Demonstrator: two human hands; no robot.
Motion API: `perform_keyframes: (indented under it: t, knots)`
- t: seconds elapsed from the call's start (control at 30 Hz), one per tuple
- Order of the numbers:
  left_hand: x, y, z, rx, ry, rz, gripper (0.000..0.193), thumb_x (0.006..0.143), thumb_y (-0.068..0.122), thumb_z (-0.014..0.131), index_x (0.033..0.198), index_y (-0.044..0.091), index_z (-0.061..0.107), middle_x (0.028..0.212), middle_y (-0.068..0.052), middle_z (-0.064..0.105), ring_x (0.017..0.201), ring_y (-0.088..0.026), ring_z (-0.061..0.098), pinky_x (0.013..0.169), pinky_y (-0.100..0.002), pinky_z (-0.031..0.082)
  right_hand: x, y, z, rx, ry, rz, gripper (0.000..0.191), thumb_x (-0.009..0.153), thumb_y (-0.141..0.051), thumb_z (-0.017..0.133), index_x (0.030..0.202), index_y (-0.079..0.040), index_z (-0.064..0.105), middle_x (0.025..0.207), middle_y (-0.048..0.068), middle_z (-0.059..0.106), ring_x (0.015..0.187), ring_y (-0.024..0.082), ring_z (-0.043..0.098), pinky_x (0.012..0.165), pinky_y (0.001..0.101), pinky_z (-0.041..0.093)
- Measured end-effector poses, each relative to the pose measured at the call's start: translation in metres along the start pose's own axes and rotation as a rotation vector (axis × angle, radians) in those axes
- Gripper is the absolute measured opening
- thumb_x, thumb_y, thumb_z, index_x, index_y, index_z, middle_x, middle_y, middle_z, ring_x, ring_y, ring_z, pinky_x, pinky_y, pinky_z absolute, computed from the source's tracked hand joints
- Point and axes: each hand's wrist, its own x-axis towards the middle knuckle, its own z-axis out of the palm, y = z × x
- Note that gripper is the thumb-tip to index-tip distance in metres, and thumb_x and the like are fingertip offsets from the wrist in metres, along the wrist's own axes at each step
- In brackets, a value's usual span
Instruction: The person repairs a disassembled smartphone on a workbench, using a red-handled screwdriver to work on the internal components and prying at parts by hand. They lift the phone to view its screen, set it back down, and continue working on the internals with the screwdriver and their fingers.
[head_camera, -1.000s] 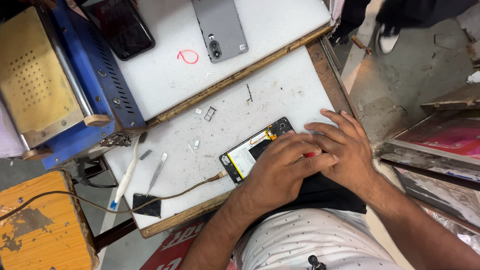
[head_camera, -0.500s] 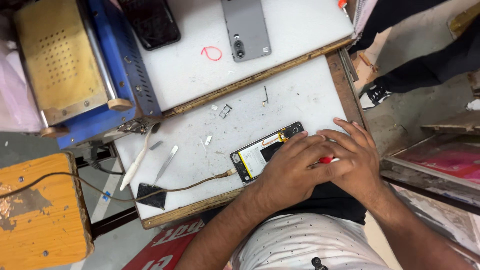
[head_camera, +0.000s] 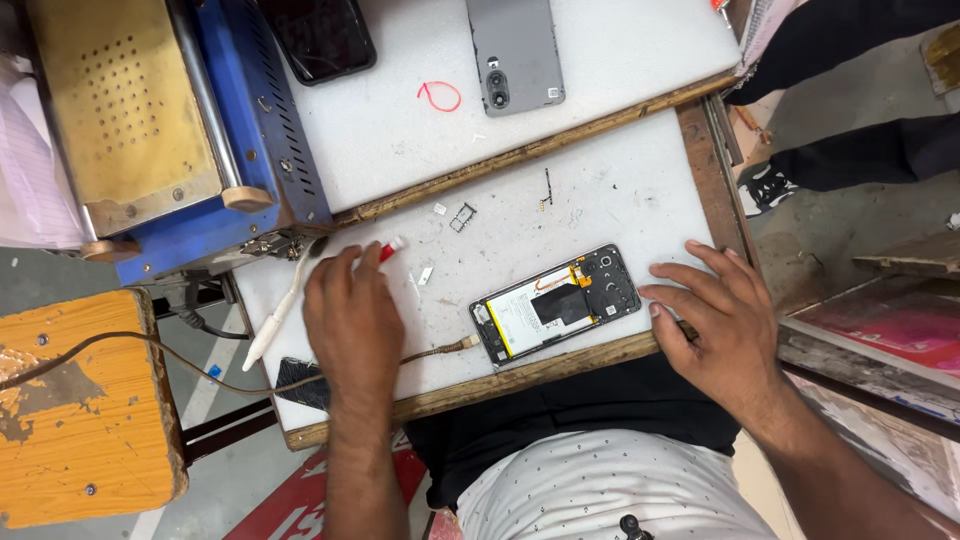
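Opened black phone with exposed battery (head_camera: 556, 304) lies backless for access; right hand (head_camera: 718, 325), fingers spread, steadies its right end, while left hand (head_camera: 352, 315), well left, apparently pinches a red-tipped tool (head_camera: 391, 248).

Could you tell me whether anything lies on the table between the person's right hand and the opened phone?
Nothing visible does. The right hand rests flat at the table's front edge, its fingertips just beside the camera end of the opened phone, with only bare white table between them. The left hand, with a red-tipped tool, is on the phone's other side.
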Motion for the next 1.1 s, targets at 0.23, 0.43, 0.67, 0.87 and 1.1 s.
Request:
perform_keyframes:
  t: [0.23, 0.43, 0.67, 0.87, 1.1]
  knots:
    - [-0.011, 0.091, 0.003, -0.348, -0.355, 0.295, 0.061, 0.077, 0.036, 0.084, 0.131, 0.012, 0.067, 0.135, -0.023, 0.057, 0.123, -0.041, 0.053, 0.103, -0.055, 0.045, 0.003, -0.004, -0.014, 0.292, 0.065, 0.141, 0.029, 0.095, -0.004, 0.065, 0.123, -0.009, 0.068, 0.127, 0.007, 0.071, 0.144, 0.029, 0.056, 0.122, 0.0440, 0.043]
    - [-0.002, 0.082, 0.005, -0.537, -0.440, 0.276, 0.062, 0.082, 0.036, 0.083, 0.133, 0.010, 0.059, 0.137, -0.024, 0.057, 0.122, -0.042, 0.053, 0.102, -0.056, 0.048, -0.007, 0.001, -0.012, 0.693, 0.160, 0.208, 0.034, 0.098, 0.013, 0.053, 0.128, 0.001, 0.060, 0.133, 0.014, 0.067, 0.149, 0.029, 0.052, 0.122, 0.0382, 0.045]
    - [-0.002, 0.054, 0.017, -2.407, -0.537, -0.414, 0.075, 0.108, 0.052, 0.058, 0.164, 0.007, 0.035, 0.146, -0.029, 0.055, 0.118, -0.035, 0.063, 0.096, -0.051, 0.059, 0.015, -0.014, 0.010, 1.029, 0.108, 0.197, 0.030, 0.101, 0.011, 0.051, 0.126, 0.001, 0.061, 0.141, 0.018, 0.062, 0.131, 0.024, 0.063, 0.117, 0.0364, 0.051]
    - [-0.008, 0.046, 0.034, -2.564, -0.540, -0.469, 0.087, 0.106, 0.065, 0.039, 0.162, -0.001, 0.034, 0.147, -0.030, 0.054, 0.122, -0.039, 0.064, 0.095, -0.053, 0.061, 0.054, -0.041, 0.032, 1.045, -0.193, 0.270, 0.031, 0.102, -0.009, 0.056, 0.131, -0.002, 0.063, 0.127, 0.014, 0.070, 0.122, 0.021, 0.067, 0.104, 0.0370, 0.057]
    - [-0.017, 0.045, 0.044, -2.572, -0.737, -0.429, 0.086, 0.112, 0.065, 0.035, 0.155, -0.009, 0.040, 0.130, -0.031, 0.062, 0.112, -0.040, 0.070, 0.088, -0.051, 0.065, 0.070, -0.043, 0.060, 1.568, -0.393, 0.315, 0.023, 0.104, -0.022, 0.068, 0.111, -0.001, 0.075, 0.104, 0.011, 0.074, 0.095, 0.019, 0.070, 0.092, 0.0398, 0.061]
